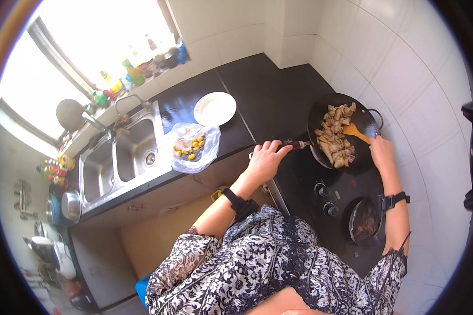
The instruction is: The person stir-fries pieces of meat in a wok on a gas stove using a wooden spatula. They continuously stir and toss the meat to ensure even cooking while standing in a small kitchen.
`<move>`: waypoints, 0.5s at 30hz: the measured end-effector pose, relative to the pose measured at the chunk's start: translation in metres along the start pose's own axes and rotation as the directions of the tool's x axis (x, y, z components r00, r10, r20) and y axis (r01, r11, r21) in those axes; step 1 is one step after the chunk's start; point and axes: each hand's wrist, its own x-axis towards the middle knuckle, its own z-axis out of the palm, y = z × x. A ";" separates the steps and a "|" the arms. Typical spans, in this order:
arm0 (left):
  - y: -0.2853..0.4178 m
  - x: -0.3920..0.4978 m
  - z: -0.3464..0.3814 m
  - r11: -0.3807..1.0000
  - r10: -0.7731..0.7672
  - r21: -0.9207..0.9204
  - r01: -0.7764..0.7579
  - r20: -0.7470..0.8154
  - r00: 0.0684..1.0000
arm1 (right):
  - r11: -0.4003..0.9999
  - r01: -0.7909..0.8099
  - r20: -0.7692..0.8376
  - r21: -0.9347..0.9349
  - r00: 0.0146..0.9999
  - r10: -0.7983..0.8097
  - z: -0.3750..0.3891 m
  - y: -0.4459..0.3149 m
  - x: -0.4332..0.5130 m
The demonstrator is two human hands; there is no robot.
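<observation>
A black wok [364, 157] sits on a burner of the gas hob, tilted a little in view. Chopped pieces of meat [335, 134] lie in a heap inside it. My left hand [267, 159] is closed around the wok's long dark handle [298, 145]. In my right hand [381, 151] is an orange spatula [356, 132], its blade against the right side of the meat. The spatula's grip is mostly hidden by my fingers.
A second burner [364, 220] and two control knobs [327, 201] are near my body. On the counter lie a white plate [215, 108] and a plastic bag [199, 161] with yellow pieces [195, 143]. A double steel sink [136, 151] stands left; a tiled wall [402, 78] bounds the right.
</observation>
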 end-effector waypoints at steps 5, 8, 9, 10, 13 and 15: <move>0.001 -0.002 0.003 0.999 -0.032 0.035 0.030 0.069 0.997 | 0.983 -0.048 0.116 -0.176 0.991 0.069 -0.058 0.020 -0.011; 0.001 -0.003 0.005 0.999 -0.026 0.045 0.024 0.052 0.998 | 1.000 0.001 0.511 -0.021 0.860 0.010 -0.105 0.027 -0.021; 0.001 -0.004 0.005 0.998 -0.024 0.056 0.020 0.058 0.998 | 0.994 -0.050 0.590 0.093 0.807 -0.015 -0.114 0.022 -0.021; 0.001 -0.004 0.005 0.999 -0.029 0.042 0.027 0.046 0.999 | 0.976 -0.124 0.672 0.181 0.740 -0.030 -0.121 0.015 -0.019; 0.002 -0.004 0.005 1.000 -0.022 0.021 0.022 0.032 0.999 | 0.913 -0.186 0.683 0.363 0.719 -0.125 -0.115 -0.015 -0.020; 0.002 -0.004 0.005 1.000 -0.012 0.015 0.012 -0.004 1.000 | 0.810 -0.304 0.647 0.502 0.754 -0.118 -0.092 -0.038 -0.017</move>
